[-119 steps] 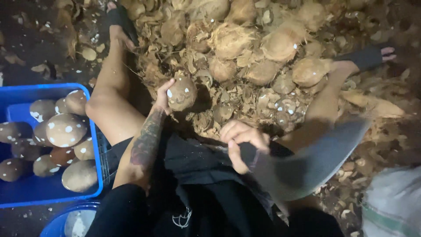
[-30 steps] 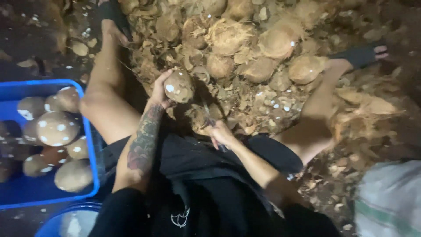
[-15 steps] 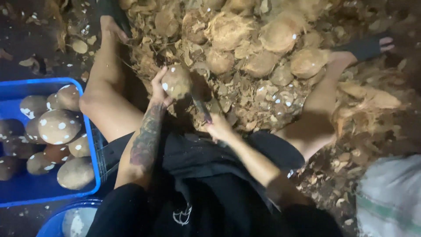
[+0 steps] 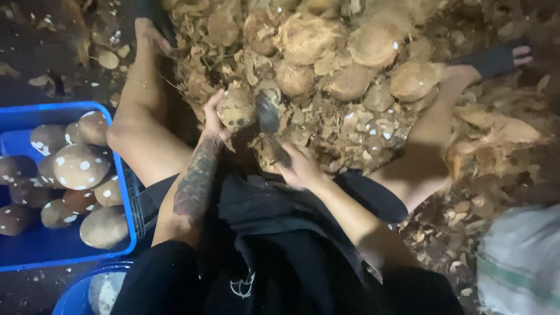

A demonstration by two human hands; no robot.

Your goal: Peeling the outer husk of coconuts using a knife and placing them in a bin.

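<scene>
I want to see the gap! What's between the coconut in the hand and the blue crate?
In the head view, the person's bent bare leg lies between the held coconut in the left hand and the blue crate.

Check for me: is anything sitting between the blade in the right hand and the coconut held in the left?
Nothing visible. The left hand holds the coconut up over the husk pile, and the blade gripped by the right hand sits right against its side, no husk between them.
</scene>
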